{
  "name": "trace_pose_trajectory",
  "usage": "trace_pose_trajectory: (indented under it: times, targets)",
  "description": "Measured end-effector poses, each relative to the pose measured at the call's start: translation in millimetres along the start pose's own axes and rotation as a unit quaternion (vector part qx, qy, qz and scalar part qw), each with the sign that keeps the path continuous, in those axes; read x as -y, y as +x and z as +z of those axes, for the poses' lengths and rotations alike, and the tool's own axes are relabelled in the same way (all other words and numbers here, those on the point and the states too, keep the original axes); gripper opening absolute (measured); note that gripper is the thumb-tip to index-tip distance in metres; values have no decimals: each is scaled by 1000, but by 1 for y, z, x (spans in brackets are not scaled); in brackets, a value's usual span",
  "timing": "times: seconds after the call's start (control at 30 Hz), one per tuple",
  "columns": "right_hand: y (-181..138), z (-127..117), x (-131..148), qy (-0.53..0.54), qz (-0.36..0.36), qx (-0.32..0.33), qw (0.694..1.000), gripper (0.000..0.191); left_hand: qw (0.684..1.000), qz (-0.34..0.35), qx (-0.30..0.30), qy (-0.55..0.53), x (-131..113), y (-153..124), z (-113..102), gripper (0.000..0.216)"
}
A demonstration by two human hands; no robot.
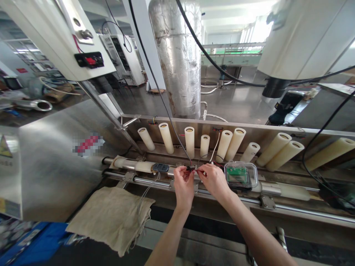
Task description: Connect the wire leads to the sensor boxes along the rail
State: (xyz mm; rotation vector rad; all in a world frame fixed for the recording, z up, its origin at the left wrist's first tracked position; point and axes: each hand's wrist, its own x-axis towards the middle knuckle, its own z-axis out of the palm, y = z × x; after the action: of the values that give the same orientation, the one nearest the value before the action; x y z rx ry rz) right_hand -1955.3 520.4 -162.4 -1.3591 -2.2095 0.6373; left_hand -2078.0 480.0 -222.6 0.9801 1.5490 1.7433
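Both my hands meet over the steel rail (277, 189) of a machine. My left hand (183, 183) pinches a small black connector (190, 168) at the end of a black cable that runs up and away. My right hand (213, 178) is closed on the thin wires and plug just to the right of that connector, its fingertips touching the same joint. A clear plastic box holding a green circuit board (240, 175) rests on the rail right beside my right hand.
A row of cream rollers (189, 142) stands behind the rail. A beige cloth (111, 218) lies at the lower left. A white control box with a red switch (89, 59) hangs at the upper left, and a foil-wrapped column (177, 55) rises behind. Black cables cross the right side.
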Motion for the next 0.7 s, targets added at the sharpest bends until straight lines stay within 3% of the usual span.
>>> trace_pose_trajectory:
  times: [0.7]
  targets:
    - [6,4,4,-54,11,20,998,20,995,19,14,95,-1,-5,-6,34]
